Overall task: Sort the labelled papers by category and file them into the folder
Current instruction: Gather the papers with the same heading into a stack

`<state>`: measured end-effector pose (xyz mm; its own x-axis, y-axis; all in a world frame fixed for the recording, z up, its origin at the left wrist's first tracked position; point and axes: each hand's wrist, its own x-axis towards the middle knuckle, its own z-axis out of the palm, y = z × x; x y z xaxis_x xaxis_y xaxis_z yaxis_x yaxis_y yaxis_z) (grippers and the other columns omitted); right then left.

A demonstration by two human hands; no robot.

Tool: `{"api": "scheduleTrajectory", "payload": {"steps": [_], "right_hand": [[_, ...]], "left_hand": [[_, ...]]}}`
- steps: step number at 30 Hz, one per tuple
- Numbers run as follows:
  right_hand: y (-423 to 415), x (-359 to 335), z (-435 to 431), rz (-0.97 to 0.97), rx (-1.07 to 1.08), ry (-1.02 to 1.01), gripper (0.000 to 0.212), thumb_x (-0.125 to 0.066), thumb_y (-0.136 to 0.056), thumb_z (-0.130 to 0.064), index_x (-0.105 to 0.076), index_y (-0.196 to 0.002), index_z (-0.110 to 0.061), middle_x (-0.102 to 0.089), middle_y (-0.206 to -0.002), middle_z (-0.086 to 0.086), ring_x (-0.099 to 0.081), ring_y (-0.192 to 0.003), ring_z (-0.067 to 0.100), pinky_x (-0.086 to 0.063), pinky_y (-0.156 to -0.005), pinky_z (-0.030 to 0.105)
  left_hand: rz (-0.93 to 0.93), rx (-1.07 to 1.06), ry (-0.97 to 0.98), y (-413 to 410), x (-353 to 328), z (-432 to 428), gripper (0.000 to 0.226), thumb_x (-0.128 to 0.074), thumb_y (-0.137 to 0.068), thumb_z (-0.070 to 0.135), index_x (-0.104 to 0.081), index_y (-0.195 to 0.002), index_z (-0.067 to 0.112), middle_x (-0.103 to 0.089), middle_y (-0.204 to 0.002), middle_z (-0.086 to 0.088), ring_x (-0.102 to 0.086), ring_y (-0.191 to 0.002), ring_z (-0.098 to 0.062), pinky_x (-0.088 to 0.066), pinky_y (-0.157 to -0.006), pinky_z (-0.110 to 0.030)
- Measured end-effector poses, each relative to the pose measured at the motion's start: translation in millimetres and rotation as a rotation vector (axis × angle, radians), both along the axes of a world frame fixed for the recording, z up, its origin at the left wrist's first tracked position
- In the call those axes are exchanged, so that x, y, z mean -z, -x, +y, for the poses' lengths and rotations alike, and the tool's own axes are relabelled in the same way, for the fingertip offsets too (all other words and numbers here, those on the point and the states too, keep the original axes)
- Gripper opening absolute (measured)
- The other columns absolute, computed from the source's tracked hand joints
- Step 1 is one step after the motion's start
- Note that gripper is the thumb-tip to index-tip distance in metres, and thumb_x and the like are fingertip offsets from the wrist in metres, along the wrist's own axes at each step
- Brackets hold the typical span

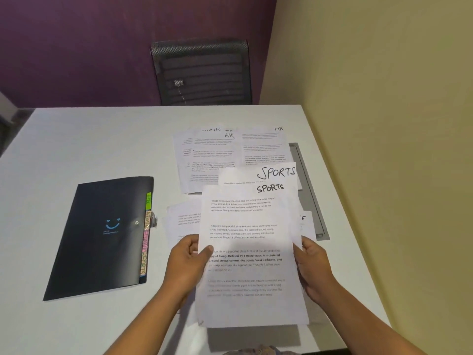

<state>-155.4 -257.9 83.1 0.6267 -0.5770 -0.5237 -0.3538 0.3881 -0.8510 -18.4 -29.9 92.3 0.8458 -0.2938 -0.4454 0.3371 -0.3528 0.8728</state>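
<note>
I hold a small stack of white sheets, the top one labelled SPORTS [249, 226], lifted above the table. My left hand [188, 262] grips its left edge, thumb on the page. My right hand [311, 265] grips the right edge. Another sheet marked SPORTS [276, 172] sticks out behind the top one. Further back lie papers marked HR [212, 160] and a second HR sheet [266, 147], with an ADMIN sheet partly hidden beneath. A black folder [102, 237] lies closed at the left, with coloured index tabs [146, 234] along its right edge.
More sheets [181, 221] lie under the held stack, their labels hidden. A grey cable slot [311, 193] runs along the white table [102, 144] near its right edge. A black mesh chair [202, 73] stands behind the table. A wall lies close on the right.
</note>
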Motion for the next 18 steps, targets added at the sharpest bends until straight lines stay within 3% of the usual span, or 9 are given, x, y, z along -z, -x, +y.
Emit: {"api": "scheduleTrajectory", "payload": {"steps": [2,5,8,10,13,16,18], "right_hand": [[-0.3,-0.7,0.9,-0.03,-0.028,-0.023,0.013,-0.075,-0.089,-0.026,-0.077,-0.096,-0.015,-0.078,-0.097,0.016,-0.073,-0.079,0.03,-0.061,-0.067,0.04],[-0.5,0.0,2.0,-0.028,-0.051,-0.033,0.019,-0.064,-0.097,-0.029,-0.076,-0.103,-0.015,-0.077,-0.104,0.015,-0.074,-0.088,0.031,-0.06,-0.077,0.044],[0.4,0.4,2.6,-0.051,-0.048,-0.08,0.033,-0.046,-0.105,-0.035,-0.071,-0.117,-0.017,-0.076,-0.114,0.007,-0.072,-0.104,0.029,-0.057,-0.092,0.049],[1.9,-1.6,3.6,-0.083,-0.111,-0.08,0.024,-0.053,-0.103,-0.029,-0.068,-0.118,-0.016,-0.076,-0.113,0.008,-0.073,-0.103,0.03,-0.06,-0.086,0.049],[3.5,-3.5,4.2,-0.088,-0.2,0.03,0.025,-0.067,-0.093,-0.007,-0.066,-0.117,-0.015,-0.078,-0.108,0.007,-0.076,-0.094,0.027,-0.063,-0.071,0.036],[3.0,-3.6,2.6,-0.047,-0.221,0.161,0.022,-0.066,-0.094,-0.008,-0.068,-0.114,-0.018,-0.079,-0.103,0.001,-0.077,-0.091,0.021,-0.063,-0.073,0.034],[2.0,-4.4,1.8,-0.065,-0.235,0.221,0.017,-0.065,-0.096,-0.014,-0.068,-0.111,-0.021,-0.08,-0.099,-0.003,-0.077,-0.09,0.017,-0.063,-0.073,0.032]], "left_hand": [[-0.023,0.03,-0.042,0.1,-0.7,2.4,0.03,-0.075,-0.087,0.018,-0.061,-0.106,0.036,-0.072,-0.102,0.018,-0.067,-0.091,-0.003,-0.052,-0.07,-0.017],[0.15,0.061,0.068,-0.8,0.1,3.0,0.039,-0.069,-0.09,0.003,-0.061,-0.122,0.023,-0.076,-0.112,0.006,-0.071,-0.104,-0.014,-0.056,-0.091,-0.035],[0.151,0.018,0.108,1.3,-0.2,1.7,0.04,-0.064,-0.09,-0.006,-0.062,-0.123,0.017,-0.077,-0.109,0.004,-0.073,-0.101,-0.016,-0.057,-0.089,-0.033],[0.13,-0.016,0.091,2.8,0.3,0.1,0.04,-0.066,-0.089,-0.006,-0.063,-0.121,0.018,-0.078,-0.106,0.005,-0.074,-0.098,-0.014,-0.058,-0.088,-0.033],[0.127,-0.011,0.111,4.4,2.6,0.2,0.044,-0.069,-0.087,-0.005,-0.06,-0.121,0.023,-0.078,-0.106,0.003,-0.074,-0.098,-0.016,-0.059,-0.085,-0.034],[0.082,0.005,0.161,5.9,1.3,0.7,0.058,-0.07,-0.086,-0.005,-0.056,-0.127,0.032,-0.077,-0.109,0.007,-0.074,-0.098,-0.011,-0.06,-0.082,-0.032],[0.037,0.01,0.151,5.6,1.0,-0.2,0.047,-0.071,-0.086,-0.002,-0.064,-0.121,0.029,-0.077,-0.105,0.011,-0.074,-0.096,-0.009,-0.061,-0.077,-0.027]]}}
